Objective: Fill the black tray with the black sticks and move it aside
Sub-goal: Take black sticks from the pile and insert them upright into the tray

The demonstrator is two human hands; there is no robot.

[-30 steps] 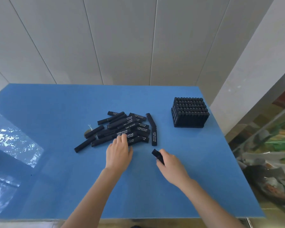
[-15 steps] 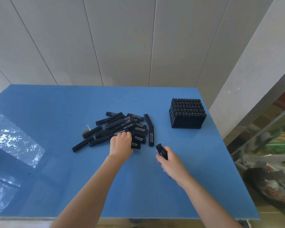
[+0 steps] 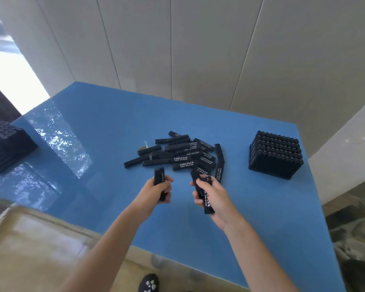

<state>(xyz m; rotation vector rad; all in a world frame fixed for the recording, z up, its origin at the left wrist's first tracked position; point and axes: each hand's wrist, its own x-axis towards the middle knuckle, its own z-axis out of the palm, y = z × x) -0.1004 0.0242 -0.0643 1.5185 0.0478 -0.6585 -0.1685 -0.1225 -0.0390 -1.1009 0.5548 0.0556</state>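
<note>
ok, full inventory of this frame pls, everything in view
table: 1, blue, fills mid frame
loose sticks: roughly twenty, black with white print, piled mid table
filled tray: 1, black, right side of table, packed with upright sticks
dark stack: count unclear, black, far left of table, partly cut off
small item: 1, brownish, at the pile's left edge, unclear what
wall: white panels, behind table
foot: 1, dark slipper, bottom edge
left hand: 1, grips one black stick
right hand: 1, grips what looks like two black sticks
</note>
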